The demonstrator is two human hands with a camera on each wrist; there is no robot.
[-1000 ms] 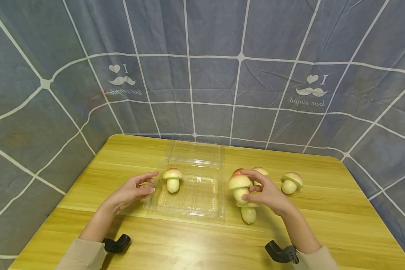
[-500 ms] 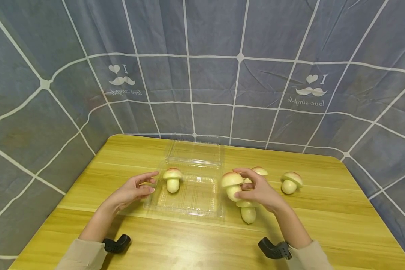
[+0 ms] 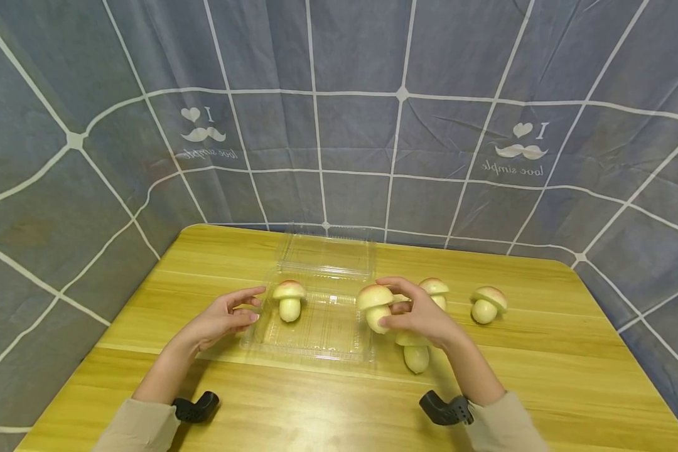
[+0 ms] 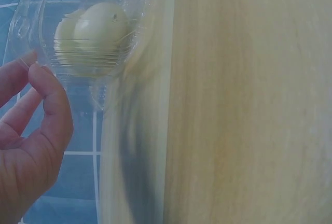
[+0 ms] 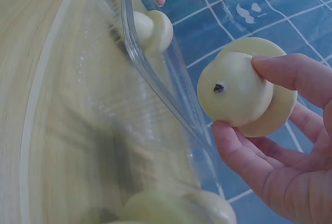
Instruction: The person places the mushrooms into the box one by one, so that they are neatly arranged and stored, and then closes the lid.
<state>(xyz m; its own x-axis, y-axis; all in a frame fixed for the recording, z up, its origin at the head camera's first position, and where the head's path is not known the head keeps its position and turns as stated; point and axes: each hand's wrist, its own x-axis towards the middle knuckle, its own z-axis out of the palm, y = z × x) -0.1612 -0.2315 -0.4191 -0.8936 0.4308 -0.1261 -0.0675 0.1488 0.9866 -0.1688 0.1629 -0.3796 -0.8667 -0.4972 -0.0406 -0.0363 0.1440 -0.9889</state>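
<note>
In the head view, my right hand pinches a mushroom between thumb and fingers, by the right edge of a clear plastic clamshell box. Its cap is pale with a reddish top, and the right wrist view shows a dark spot on the end of the stem. Inside the box, at its left, lies another mushroom. My left hand is at the box's left rim, fingers loosely bent and fingertips at the edge; whether they press it is hard to tell.
Several more mushrooms are on the right: one at the front, one behind my right hand, one farther right. The box's lid lies back toward the grey checked curtain. Everything stands on a wooden table.
My right hand has carried its mushroom leftward, from above the other mushrooms to the box's right edge. My left hand, the box and the mushroom inside have stayed put.
</note>
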